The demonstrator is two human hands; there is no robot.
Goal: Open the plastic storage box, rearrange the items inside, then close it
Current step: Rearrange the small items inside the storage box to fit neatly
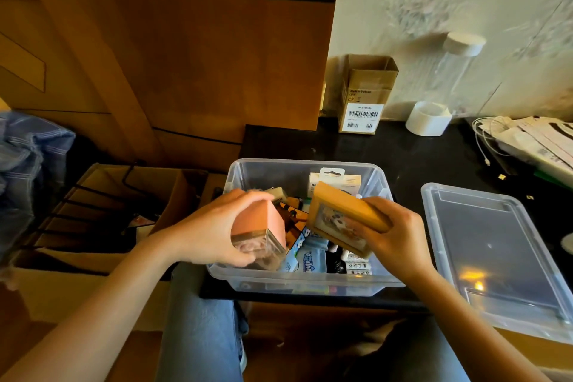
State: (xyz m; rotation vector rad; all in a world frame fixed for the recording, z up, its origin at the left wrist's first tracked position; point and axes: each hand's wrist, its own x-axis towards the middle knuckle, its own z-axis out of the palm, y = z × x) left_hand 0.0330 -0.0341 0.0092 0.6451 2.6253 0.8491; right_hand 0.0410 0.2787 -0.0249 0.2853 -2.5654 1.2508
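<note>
Status: the plastic storage box point(305, 281) is open and sits at the near edge of the dark bench point(412, 158), straight ahead of the person. Its lid point(496, 257) is off and lies flat on the bench just to the right of the box. Opening is done. Rearranging looks to be underway, judged from both hands holding items above the box. Closing is not yet done.

Left hand point(214, 226): fingers wrapped over the top of a small pink box point(263, 232), holding it tilted above the near-left part of the storage box. The pink box is a squat cuboid, matte card on top, with a clear lower section showing something pale and rounded inside; what it is I cannot tell.

Right hand point(393, 236): grips a wooden frame point(338, 220) by its right edge, thumb across the front. The frame is thick, light-toned wood, rectangular, with a small picture behind a glossy face; it is tilted over the right half of the box.

Storage box: translucent, thin-walled, rounded corners, rolled rim. The lid is the same material, with a raised border. Contents still inside: a white carded retail pack point(335, 183) standing at the far wall, a soft blue-and-white pouch point(307, 260) near the front, and small dark and orange items between, too jumbled to name.

Bench surface: black and slightly glossy.
</note>
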